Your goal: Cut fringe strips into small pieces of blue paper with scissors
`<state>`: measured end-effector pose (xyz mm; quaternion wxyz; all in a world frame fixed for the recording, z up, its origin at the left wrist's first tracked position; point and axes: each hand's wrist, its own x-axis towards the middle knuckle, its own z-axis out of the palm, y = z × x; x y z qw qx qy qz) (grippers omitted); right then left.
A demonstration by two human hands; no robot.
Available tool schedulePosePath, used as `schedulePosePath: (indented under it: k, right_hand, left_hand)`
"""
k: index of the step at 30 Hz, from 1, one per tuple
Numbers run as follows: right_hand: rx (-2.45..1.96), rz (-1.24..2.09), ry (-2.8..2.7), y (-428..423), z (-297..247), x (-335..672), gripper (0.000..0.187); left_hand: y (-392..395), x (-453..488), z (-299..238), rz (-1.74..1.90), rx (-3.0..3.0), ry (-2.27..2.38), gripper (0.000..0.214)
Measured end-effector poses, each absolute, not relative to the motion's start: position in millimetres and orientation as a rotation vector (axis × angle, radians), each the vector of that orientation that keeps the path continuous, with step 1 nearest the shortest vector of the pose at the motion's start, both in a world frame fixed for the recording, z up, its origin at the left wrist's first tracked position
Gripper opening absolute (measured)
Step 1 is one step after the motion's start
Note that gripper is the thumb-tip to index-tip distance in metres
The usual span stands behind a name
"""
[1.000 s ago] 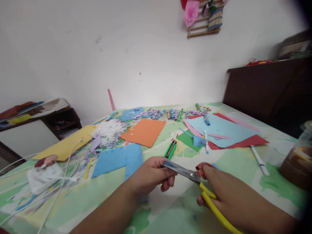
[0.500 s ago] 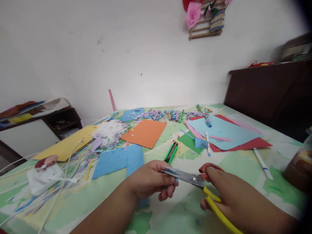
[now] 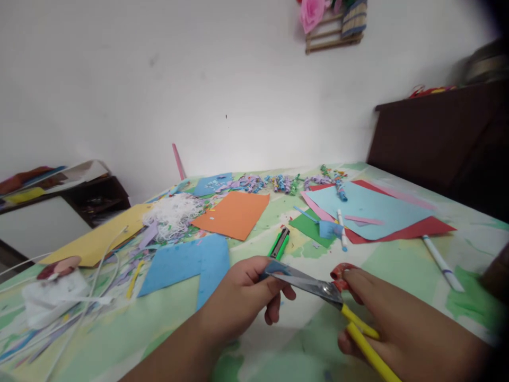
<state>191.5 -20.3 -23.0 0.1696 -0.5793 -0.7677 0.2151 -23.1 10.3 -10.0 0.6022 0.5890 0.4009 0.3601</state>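
Note:
My right hand (image 3: 382, 313) grips a pair of scissors (image 3: 314, 284) with a yellow handle; a red curl of something sits at the thumb side. The blades point left and are slightly parted near their tips. My left hand (image 3: 254, 286) is closed in a pinch beside the tips, on a small piece of blue paper (image 3: 267, 269) lying at the blades. Most of that paper is hidden by fingers and blades. Just beyond my left hand lies a green utility knife (image 3: 279, 245). A larger blue sheet (image 3: 170, 265) rests on the table to its left.
Orange paper (image 3: 234, 215), a white heap of string-like shreds (image 3: 175, 215) and yellow paper (image 3: 99, 233) lie at left, with a white cable (image 3: 95, 281). Curled paper strips (image 3: 282, 184) line the back. Right are light blue paper (image 3: 369, 212) and a white marker (image 3: 443, 263).
The view has shifted slightly. The scissor blades now show a gap near the tips, with the blue paper visible there. Both hands keep their holds.

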Motion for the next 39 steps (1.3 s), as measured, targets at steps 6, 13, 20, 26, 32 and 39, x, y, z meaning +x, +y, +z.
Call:
schedulePosePath:
  k: [6, 13, 20, 26, 32, 39]
  right_hand:
    - [-1.693, 0.669, -2.174, -23, -17, 189, 0.032]
    - [-1.673, 0.667, -2.152, -25, -8, 187, 0.032]
    - [-1.626, 0.640, -2.146, -26, -8, 187, 0.033]
    - [-1.620, 0.654, -2.185, -26, -8, 188, 0.034]
    - [-1.675, 0.593, -2.180, -24, -9, 185, 0.038]
    - [-1.640, 0.545, -2.229, -22, -12, 188, 0.038]
  left_hand:
    - [7, -20, -9, 0.845, 1.418, 0.970, 0.015]
    - [7, -20, -17, 0.882, 1.487, 1.021, 0.018]
    - [1, -14, -14, 0.970, 1.488, 1.013, 0.019]
    - [-1, -14, -12, 0.958, 1.560, 1.063, 0.015]
    - [-2, -14, -15, 0.954, 1.624, 1.091, 0.018]
    - [1, -14, -14, 0.900, 1.556, 1.113, 0.017]
